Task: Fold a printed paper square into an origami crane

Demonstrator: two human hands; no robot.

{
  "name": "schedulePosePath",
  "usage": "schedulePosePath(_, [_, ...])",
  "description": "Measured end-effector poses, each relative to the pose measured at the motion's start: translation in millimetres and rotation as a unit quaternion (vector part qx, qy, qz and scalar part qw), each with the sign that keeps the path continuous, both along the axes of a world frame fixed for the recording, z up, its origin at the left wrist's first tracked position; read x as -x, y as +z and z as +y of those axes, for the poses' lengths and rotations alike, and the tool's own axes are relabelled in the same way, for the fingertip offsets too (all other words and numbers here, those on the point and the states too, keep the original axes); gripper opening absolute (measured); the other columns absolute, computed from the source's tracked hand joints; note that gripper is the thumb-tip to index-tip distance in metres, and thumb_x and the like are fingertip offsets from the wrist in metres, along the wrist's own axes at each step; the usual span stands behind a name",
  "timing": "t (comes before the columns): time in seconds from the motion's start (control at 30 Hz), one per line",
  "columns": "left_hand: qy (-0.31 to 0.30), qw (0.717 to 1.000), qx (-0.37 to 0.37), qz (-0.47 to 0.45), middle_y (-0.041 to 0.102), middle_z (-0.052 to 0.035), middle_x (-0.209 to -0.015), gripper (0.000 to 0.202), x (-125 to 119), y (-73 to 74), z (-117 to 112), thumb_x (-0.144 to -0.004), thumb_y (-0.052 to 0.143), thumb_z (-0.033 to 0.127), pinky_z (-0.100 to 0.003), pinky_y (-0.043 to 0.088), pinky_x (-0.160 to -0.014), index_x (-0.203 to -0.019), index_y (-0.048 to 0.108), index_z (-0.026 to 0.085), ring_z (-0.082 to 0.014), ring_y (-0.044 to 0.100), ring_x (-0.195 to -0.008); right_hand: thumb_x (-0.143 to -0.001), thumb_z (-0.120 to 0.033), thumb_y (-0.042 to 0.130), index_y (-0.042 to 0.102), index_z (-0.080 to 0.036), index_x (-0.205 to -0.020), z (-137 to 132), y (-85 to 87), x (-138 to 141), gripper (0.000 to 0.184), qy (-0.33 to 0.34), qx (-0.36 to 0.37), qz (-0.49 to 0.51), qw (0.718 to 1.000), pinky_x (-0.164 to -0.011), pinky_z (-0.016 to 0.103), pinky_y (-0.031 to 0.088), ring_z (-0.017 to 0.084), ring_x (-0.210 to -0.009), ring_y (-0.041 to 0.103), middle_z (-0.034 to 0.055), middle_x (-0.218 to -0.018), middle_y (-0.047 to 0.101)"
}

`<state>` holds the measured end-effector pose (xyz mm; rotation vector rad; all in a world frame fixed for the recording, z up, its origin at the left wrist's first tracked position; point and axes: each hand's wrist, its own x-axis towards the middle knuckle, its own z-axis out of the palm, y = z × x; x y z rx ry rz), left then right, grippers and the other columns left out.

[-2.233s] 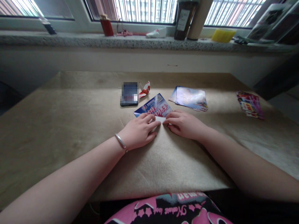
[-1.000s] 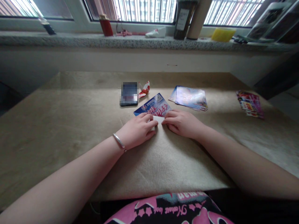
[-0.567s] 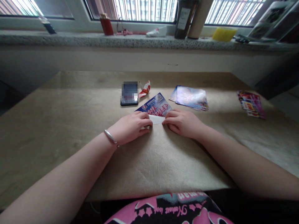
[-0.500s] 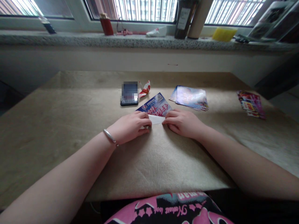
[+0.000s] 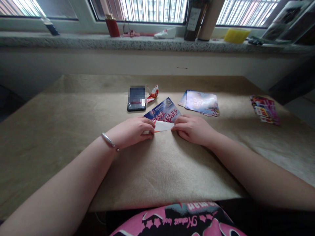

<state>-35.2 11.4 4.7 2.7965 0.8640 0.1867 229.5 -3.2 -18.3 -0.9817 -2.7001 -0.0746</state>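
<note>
A blue printed flyer (image 5: 163, 112) with red and white lettering lies on the table, its near edge folded over to show a white strip. My left hand (image 5: 134, 128), with a silver bangle at the wrist, has its fingers closed on the left end of that fold. At the fold's right end, my right hand (image 5: 190, 128) pinches the paper between thumb and fingers. A little orange shows at the strip's lower left. Both hands rest low on the table, and they partly cover the flyer's lower corners.
Beyond the flyer are a phone (image 5: 136, 98) and a crumpled red-and-white wrapper (image 5: 153, 94). A stack of glossy flyers (image 5: 202, 102) lies to the right, with a fanned pile of colourful cards (image 5: 265, 109) further out. Several objects stand on the stone windowsill (image 5: 147, 42).
My left hand has slid left along the fold, uncovering more of the white strip and a bit of orange. My right hand has stayed in place.
</note>
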Motion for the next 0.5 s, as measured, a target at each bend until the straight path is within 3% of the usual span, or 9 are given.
schedulePosePath(0.5, [0.011, 1.000, 0.000, 0.003, 0.068, -0.0040, -0.104, 0.022, 0.5, 4.0, -0.6, -0.085, 0.050, 0.023, -0.028, 0.049, -0.086, -0.085, 0.071, 0.020, -0.0160, 0.063, -0.094, -0.085, -0.017, 0.046, 0.069, -0.021, -0.093, 1.8, -4.5, 1.1, 0.025, 0.009, -0.013, 0.018, 1.000, -0.067, 0.028, 0.039, 0.017, -0.082, 0.055, 0.0060, -0.093, 0.065])
